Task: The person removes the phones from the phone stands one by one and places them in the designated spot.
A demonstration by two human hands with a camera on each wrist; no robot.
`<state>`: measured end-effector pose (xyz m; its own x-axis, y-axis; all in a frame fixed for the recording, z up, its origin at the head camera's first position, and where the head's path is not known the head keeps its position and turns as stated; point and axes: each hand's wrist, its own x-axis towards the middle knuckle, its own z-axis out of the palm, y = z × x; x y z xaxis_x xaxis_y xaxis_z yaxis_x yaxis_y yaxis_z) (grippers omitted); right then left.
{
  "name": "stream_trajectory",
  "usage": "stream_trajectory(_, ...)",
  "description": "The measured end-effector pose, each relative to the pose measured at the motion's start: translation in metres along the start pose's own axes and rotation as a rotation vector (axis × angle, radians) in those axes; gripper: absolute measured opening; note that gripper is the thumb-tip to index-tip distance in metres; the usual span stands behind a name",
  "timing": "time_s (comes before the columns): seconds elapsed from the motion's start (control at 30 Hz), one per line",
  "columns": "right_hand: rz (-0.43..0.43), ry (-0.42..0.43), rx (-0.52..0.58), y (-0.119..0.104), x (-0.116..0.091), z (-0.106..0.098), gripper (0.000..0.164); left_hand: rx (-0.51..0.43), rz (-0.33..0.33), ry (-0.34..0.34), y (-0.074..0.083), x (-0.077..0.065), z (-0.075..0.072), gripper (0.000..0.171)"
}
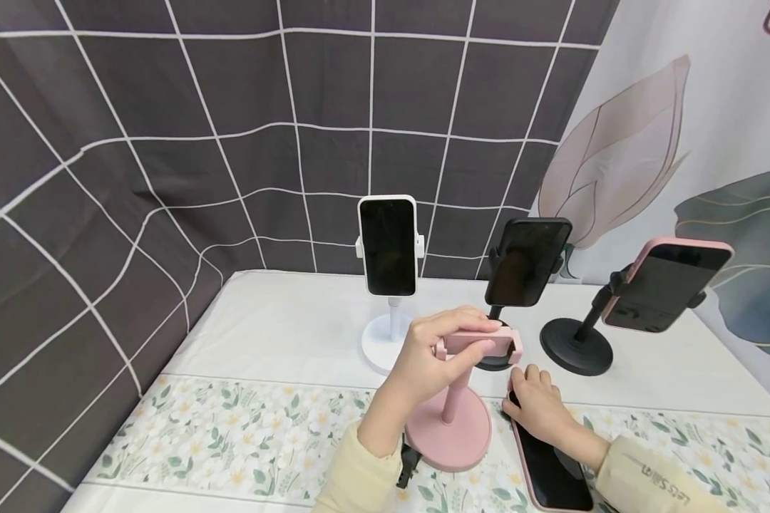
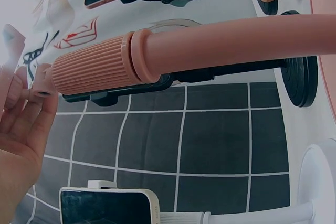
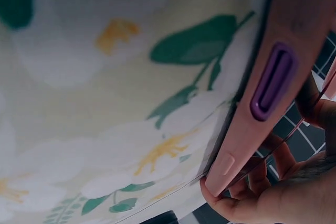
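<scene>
My left hand grips the clamp at the top of a pink phone stand, thumb in front and fingers behind. The stand's round base is on the table, and its clamp has no phone in it. In the left wrist view, the ribbed pink neck runs up to my fingers. Close by on the right, a phone with a pink edge lies with its dark screen up. My right hand holds its far end; the right wrist view shows my fingers around that end of the phone.
Behind stand a white stand holding a white phone, a black stand holding a black phone, and another black stand with a pink-edged phone. A floral cloth strip crosses the white table.
</scene>
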<state>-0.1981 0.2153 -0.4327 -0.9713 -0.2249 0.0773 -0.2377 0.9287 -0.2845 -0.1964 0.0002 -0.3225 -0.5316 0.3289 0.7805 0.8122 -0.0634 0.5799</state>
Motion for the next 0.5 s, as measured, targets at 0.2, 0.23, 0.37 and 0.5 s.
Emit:
stream_trajectory(0.2, 0.008, -0.005, 0.011, -0.0016, -0.0003, -0.0001, 0.021, 0.004, -0.008, 0.005, -0.0001, -0.0007, -0.0005, 0.021)
stream_trajectory(0.23, 0.006, -0.004, 0.014, -0.0021, -0.0001, 0.0002, 0.020, 0.003, -0.005, 0.007, -0.0005, -0.0007, -0.0007, 0.021)
stream_trajectory(0.37, -0.009, 0.030, 0.006, -0.0029, -0.0021, 0.0036, 0.019, 0.007, 0.007, 0.000, -0.0004, -0.0009, -0.0010, 0.020)
stream_trajectory(0.5, -0.035, 0.093, -0.017, -0.0026, -0.0054, 0.0092, 0.022, 0.019, -0.023, -0.016, 0.0003, -0.0018, -0.0026, 0.021)
